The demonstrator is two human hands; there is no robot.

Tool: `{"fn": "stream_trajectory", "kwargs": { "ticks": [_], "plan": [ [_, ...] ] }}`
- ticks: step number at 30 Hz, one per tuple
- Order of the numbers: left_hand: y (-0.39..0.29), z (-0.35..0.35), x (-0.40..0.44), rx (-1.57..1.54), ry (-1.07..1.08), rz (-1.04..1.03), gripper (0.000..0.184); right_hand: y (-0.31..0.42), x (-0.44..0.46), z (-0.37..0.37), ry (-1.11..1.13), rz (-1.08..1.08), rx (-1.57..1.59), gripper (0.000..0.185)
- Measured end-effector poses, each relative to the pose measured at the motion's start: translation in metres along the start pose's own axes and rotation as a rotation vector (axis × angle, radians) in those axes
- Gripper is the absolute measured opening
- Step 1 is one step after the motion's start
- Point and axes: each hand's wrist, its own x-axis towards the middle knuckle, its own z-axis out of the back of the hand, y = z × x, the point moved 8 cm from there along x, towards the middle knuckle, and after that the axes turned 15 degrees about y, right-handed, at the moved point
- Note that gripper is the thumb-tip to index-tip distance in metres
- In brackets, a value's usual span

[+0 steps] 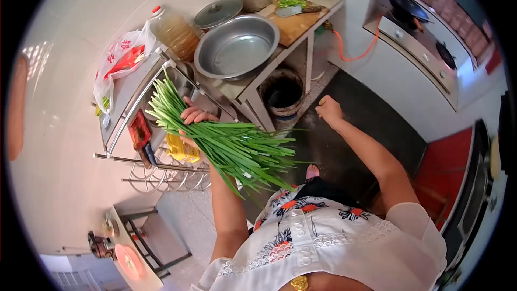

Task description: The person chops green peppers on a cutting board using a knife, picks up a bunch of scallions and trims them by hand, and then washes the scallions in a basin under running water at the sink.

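Observation:
A large bunch of long green leafy stalks (pixel 231 143) lies across my left hand (pixel 196 116), whose fingers are wrapped round it near the pale stem ends. The leafy ends fan out to the right, in front of my body. My right hand (pixel 328 109) is raised over the dark floor, apart from the bunch, with its fingers curled; whatever they may hold is too small to make out. Just beyond the bunch, a wide metal basin (pixel 237 47) rests on the counter.
A cutting board (pixel 293 24) with a cleaver (pixel 291 11) and chopped greens stands behind the basin. Below the counter is a dark bucket (pixel 283 94). A metal rack (pixel 124 113) is at left, a stove (pixel 420 43) at upper right, a red cabinet (pixel 444 170) at right.

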Motion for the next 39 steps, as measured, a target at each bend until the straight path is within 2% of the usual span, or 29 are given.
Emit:
{"fn": "stream_trajectory", "kwargs": {
  "ticks": [4,6,7,9,13,15,16,17,19,20,22,23,25,26,28,31,32,34,38,39],
  "plan": [
    [-0.004,0.01,0.018,0.084,0.058,-0.043,0.07,0.029,0.093,-0.016,0.232,0.044,-0.111,0.025],
    [-0.002,0.01,0.024,0.099,0.037,-0.086,0.066,0.003,0.149,-0.047,0.299,-0.066,0.051,0.03],
    [0.001,0.008,0.029,0.088,0.016,-0.106,0.061,0.01,0.16,-0.047,0.318,-0.036,0.084,0.032],
    [-0.003,0.009,0.032,0.16,-0.018,-0.159,0.065,0.023,0.171,-0.04,0.203,-0.032,0.032,0.03],
    [-0.016,0.015,0.034,0.257,-0.006,-0.195,0.071,0.031,0.181,-0.047,0.205,-0.118,-0.1,0.023],
    [-0.018,0.018,0.04,0.246,0.062,-0.145,0.08,0.006,0.201,-0.068,0.197,-0.05,0.065,0.017],
    [-0.022,0.022,0.043,0.242,0.065,-0.127,0.081,0.017,0.189,-0.07,0.317,-0.104,0.271,0.011],
    [-0.024,0.024,0.044,0.241,0.06,-0.126,0.081,0.033,0.176,-0.061,0.316,-0.108,0.272,0.011],
    [-0.026,0.028,0.046,0.282,0.047,-0.139,0.081,0.059,0.145,-0.058,0.498,-0.174,0.767,0.007],
    [-0.03,0.031,0.048,0.276,0.037,-0.151,0.081,0.078,0.132,-0.041,0.493,-0.17,0.758,0.007],
    [-0.036,0.034,0.052,0.26,0.053,-0.135,0.081,0.139,0.096,-0.027,0.79,0.002,0.891,0.009],
    [-0.038,0.037,0.055,0.248,0.068,-0.117,0.081,0.159,0.084,-0.012,0.785,0.007,0.892,0.009],
    [-0.038,0.04,0.06,0.229,0.105,-0.087,0.081,0.209,0.051,0.002,1.035,0.193,0.757,0.011],
    [-0.04,0.041,0.062,0.235,0.093,-0.096,0.081,0.221,0.046,0.008,1.035,0.195,0.755,0.011],
    [-0.043,0.044,0.068,0.232,0.08,-0.103,0.08,0.246,0.032,0.007,1.172,0.253,0.627,0.013],
    [-0.042,0.045,0.075,0.24,0.102,-0.138,0.08,0.272,0.026,0.008,1.141,0.423,0.322,0.011],
    [-0.039,0.045,0.075,0.251,0.113,-0.149,0.08,0.271,0.027,0.009,1.156,0.432,0.312,0.011],
    [-0.037,0.047,0.078,0.273,0.11,-0.171,0.075,0.285,0.03,0.015,1.103,0.678,0.14,0.012],
    [-0.021,0.052,0.074,0.388,0.118,-0.22,0.079,0.29,0.045,0.019,1.157,0.701,0.161,0.011],
    [-0.017,0.054,0.073,0.405,0.127,-0.229,0.079,0.293,0.046,0.024,1.149,0.815,0.079,0.012]
  ]
}}
